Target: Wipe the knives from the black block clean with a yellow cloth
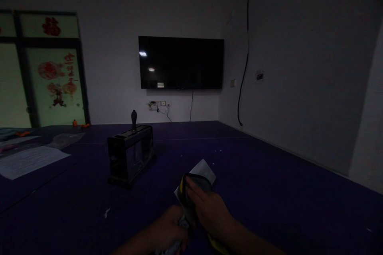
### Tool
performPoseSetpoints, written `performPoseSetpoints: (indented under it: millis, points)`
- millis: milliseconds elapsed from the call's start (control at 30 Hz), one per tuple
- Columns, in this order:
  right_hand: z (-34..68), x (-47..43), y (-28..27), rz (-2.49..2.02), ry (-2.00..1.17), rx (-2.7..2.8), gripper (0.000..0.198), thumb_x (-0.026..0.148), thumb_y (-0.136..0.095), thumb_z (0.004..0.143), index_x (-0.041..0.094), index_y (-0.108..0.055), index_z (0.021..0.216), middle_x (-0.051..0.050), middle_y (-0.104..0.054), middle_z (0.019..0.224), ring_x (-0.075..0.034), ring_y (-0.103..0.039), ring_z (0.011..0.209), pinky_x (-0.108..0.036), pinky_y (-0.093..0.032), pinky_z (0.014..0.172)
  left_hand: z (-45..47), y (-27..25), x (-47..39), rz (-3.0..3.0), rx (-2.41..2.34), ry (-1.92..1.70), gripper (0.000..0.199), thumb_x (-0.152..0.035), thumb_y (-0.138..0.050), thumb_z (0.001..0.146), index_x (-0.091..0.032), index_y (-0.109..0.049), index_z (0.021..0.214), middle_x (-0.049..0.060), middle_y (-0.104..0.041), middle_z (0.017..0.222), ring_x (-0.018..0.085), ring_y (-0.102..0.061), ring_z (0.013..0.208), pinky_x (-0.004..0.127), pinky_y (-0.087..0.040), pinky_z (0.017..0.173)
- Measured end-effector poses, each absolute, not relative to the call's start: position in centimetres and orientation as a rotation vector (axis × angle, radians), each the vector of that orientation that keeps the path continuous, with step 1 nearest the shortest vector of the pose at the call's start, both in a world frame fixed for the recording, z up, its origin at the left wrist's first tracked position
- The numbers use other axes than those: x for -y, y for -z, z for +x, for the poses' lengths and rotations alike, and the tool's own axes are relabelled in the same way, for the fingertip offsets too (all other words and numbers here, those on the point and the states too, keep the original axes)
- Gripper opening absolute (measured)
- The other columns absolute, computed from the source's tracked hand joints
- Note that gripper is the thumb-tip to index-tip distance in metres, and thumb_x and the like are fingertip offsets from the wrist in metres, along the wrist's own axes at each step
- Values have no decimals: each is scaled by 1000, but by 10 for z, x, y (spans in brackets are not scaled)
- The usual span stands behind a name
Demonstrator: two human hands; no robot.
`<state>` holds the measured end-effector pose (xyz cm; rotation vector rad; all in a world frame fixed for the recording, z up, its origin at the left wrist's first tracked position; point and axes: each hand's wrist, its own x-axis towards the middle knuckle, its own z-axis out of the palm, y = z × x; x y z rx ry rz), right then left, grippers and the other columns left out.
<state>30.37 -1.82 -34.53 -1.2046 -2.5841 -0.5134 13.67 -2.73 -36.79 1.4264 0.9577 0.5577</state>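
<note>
At the lower middle of the head view, my right hand (211,209) is closed on a dark grey, flat piece with a black rim and yellow edging (203,182), its fingers laid across the surface. Just left of it and lower, my left hand (167,229) is wrapped round a greyish object (183,222) whose kind I cannot make out in the dim light. Behind the edged piece, a white sheet (204,169) sticks out on both sides. A yellow strip (217,244) shows beneath my right wrist.
On the purple surface (269,211), a black box-like device with clear sides and an upright handle (131,153) stands left of my hands. Printed paper (30,161), clear plastic (66,140) and orange items (85,126) lie farther left. Small white scraps are scattered about. A television (181,63) hangs ahead.
</note>
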Motion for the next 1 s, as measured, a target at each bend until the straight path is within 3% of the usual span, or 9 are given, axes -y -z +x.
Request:
performPoseSetpoints:
  millis: [100,233,400,667,833,1000]
  points:
    - [300,19,350,-1107,524,2606,68,3,-43,69,17,-39,135,-11,-22,147,-25,-65,90,-36,-55,66,138,367,28,1435,-959,-571,33,-8,-51,43,-13,-59,75,-5,-53,42,8,-43,32,16,-35,32]
    - [295,22,355,-938,570,2594,65,4,-45,71,15,-40,134,-13,-25,146,-26,-63,96,-36,-55,70,140,371,28,1368,-1006,-617,45,-5,-51,45,-13,-57,89,-7,-54,42,10,-45,33,17,-36,34]
    - [295,26,354,-850,568,2579,65,4,-45,72,15,-39,135,-13,-25,146,-24,-63,95,-35,-53,74,142,377,28,1351,-1004,-664,31,-3,-48,43,-12,-57,72,-5,-53,42,9,-45,32,17,-35,33]
    - [298,24,350,-935,502,2607,69,3,-41,68,18,-40,135,-8,-25,147,-25,-62,100,-36,-54,71,141,374,30,1353,-988,-651,43,-6,-50,44,-14,-57,86,-7,-55,44,9,-45,33,16,-36,35]
    - [302,18,351,-1074,475,2578,70,4,-40,67,17,-39,136,-8,-21,148,-26,-61,102,-38,-55,72,138,367,31,1390,-975,-573,32,-9,-51,45,-12,-59,75,-5,-53,43,8,-44,32,15,-35,33]
    - [310,8,351,-1192,413,2482,74,1,-36,67,20,-37,138,-5,-22,148,-20,-63,96,-34,-54,76,135,363,32,1406,-973,-552,39,-9,-53,45,-14,-59,84,-6,-51,42,8,-43,33,14,-35,30]
